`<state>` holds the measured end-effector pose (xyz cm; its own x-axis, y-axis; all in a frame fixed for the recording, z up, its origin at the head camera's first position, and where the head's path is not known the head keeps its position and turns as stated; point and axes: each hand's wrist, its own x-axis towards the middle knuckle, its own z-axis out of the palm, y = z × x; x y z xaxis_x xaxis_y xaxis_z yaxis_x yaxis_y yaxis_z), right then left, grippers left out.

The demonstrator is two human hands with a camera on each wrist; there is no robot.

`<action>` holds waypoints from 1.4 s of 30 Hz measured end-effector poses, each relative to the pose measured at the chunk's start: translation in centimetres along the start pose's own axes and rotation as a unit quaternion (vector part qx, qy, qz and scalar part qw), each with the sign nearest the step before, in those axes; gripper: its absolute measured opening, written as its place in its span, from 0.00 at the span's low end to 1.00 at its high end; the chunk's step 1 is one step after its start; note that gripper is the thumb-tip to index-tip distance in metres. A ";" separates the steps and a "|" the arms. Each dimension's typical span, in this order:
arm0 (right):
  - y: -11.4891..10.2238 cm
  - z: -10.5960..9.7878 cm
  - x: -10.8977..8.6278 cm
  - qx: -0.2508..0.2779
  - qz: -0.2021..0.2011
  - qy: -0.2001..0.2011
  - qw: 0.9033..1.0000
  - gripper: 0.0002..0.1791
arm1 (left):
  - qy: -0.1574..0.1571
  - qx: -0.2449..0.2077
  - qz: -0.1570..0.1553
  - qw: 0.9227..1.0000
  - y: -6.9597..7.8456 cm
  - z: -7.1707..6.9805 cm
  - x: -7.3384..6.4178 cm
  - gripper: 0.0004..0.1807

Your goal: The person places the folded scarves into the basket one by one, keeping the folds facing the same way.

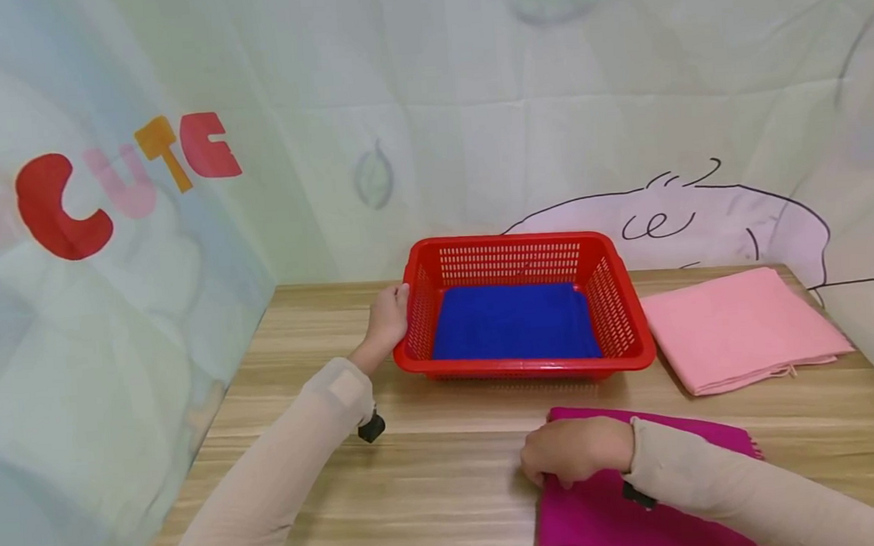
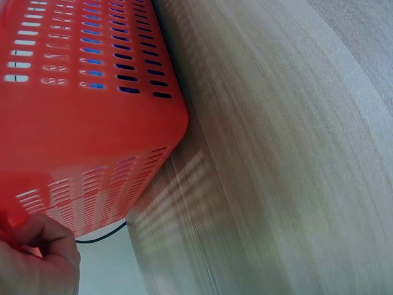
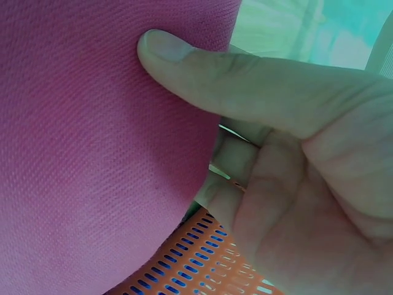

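Observation:
My left hand (image 1: 390, 316) grips the left rim of a red plastic basket (image 1: 525, 367); in the left wrist view its fingers curl over the edge. A folded blue cloth (image 1: 511, 323) lies flat inside on the basket's floor. In front of the basket, toward the right, is a folded magenta cloth (image 1: 640, 524). My right hand (image 1: 577, 450) pinches its left edge. The right wrist view shows the thumb (image 3: 184, 64) on the near face of the fabric and the other fingers behind it.
A folded pink cloth (image 1: 741, 329) lies right of the basket, close to its side. Everything stands on a wood-grain table (image 1: 420, 491). A printed fabric backdrop (image 1: 324, 146) hangs behind the table and along its left side.

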<state>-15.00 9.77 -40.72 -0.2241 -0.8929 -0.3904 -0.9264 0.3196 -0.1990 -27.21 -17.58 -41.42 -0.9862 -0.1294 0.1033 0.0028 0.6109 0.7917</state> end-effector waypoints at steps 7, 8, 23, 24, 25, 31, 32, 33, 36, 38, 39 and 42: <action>-0.2 -0.2 0.3 0.005 0.002 -0.004 1.000 0.17 | -0.004 -0.003 0.003 1.000 -0.2 0.1 0.2 0.19; -0.2 -0.2 0.4 0.006 0.001 -0.004 1.000 0.17 | -0.003 -0.003 0.005 1.000 -0.2 0.0 0.2 0.19; -0.9 -0.4 1.3 -0.017 0.004 -0.007 1.000 0.16 | -0.002 -0.007 0.003 1.000 -0.1 -0.1 0.1 0.19; -1.0 -0.3 1.4 -0.019 0.004 -0.008 1.000 0.16 | -0.002 -0.006 0.004 1.000 -0.1 -0.1 0.1 0.19; -1.1 -0.3 1.5 -0.021 0.003 -0.007 1.000 0.16 | -0.001 -0.005 0.005 1.000 -0.1 -0.1 0.1 0.19; -1.4 -0.4 1.8 -0.033 -0.001 -0.002 0.999 0.17 | 0.002 -0.002 0.010 1.000 -0.2 0.0 0.1 0.19; -1.5 -0.4 1.8 -0.038 -0.003 -0.001 0.999 0.17 | 0.003 -0.001 0.011 1.000 -0.2 0.0 0.1 0.19; -1.5 -0.4 1.9 -0.041 -0.004 -0.001 0.999 0.17 | 0.004 0.000 0.011 1.000 -0.2 0.0 0.1 0.19; -1.7 -0.5 2.1 -0.049 -0.009 0.000 0.999 0.18 | 0.005 0.000 0.010 1.000 -0.3 0.0 0.1 0.19; -1.7 -0.5 2.2 -0.048 -0.012 0.000 0.999 0.19 | 0.006 0.000 0.009 1.000 -0.3 0.0 0.1 0.18; -1.8 -0.5 2.2 -0.045 -0.012 -0.001 0.999 0.19 | 0.007 0.000 0.009 1.000 -0.3 0.0 0.1 0.18; -1.8 -0.6 2.4 -0.046 -0.015 -0.003 0.999 0.19 | 0.007 0.001 0.007 1.000 -0.2 0.1 0.1 0.19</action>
<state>-14.01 6.84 -40.79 -0.1938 -0.8997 -0.3911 -0.9569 0.2612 -0.1267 -27.31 -17.66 -41.64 -0.9836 -0.1322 0.1223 0.0155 0.6146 0.7887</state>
